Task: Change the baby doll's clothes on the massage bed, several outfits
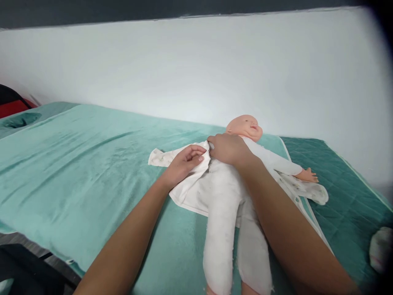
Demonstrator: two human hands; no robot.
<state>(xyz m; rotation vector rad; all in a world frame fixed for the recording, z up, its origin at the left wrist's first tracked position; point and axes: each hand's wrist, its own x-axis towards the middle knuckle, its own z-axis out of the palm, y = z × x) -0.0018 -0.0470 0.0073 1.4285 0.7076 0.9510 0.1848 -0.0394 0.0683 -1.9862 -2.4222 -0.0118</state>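
Bed (64,172) in front of me: light green plush cover on most of it, left to middle, a few creases at left. Darker green quilted mat (346,192) at right, pale edging. White garment (192,198) lies spread on the bed at middle right, one sleeve out left, the other out right onto the quilted mat. Doll (222,186) is face up over the garment, head far, legs near me. Pale bundle (380,250) on the mat at right edge, too blurred to ID.

A white-bodied doll (223,200) lies back-down — atop a spread white garment (192,194).
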